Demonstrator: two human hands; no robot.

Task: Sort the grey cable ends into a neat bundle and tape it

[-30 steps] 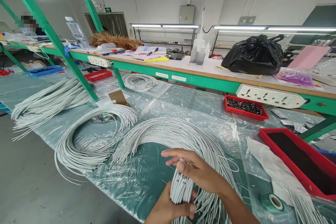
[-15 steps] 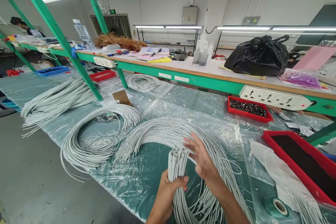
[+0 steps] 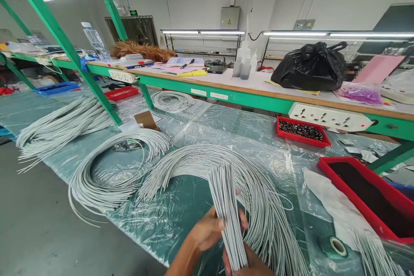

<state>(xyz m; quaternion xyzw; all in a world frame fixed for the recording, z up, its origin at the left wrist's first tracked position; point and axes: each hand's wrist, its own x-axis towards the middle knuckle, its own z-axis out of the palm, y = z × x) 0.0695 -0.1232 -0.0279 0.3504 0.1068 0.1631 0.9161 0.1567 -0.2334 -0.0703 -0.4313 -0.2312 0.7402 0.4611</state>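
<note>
Black bag (image 3: 310, 68), red tray (image 3: 304, 142), tape roll (image 3: 326, 245)

Right hand (image 3: 250, 266) off the bundle tips, now low, gripping the cable bundle (image 3: 225, 198) beneath the left hand (image 3: 207, 233). Bundle raised clear, standing taller, ends levelled.

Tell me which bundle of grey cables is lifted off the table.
The straight bundle gripped by the left hand and right hand, ends pointing up; the other bundles lie flat on the plastic sheet.

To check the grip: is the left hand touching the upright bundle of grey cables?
Touching. The head view shows the left hand with its thumb pressed on the side of the grey cable bundle.
</note>
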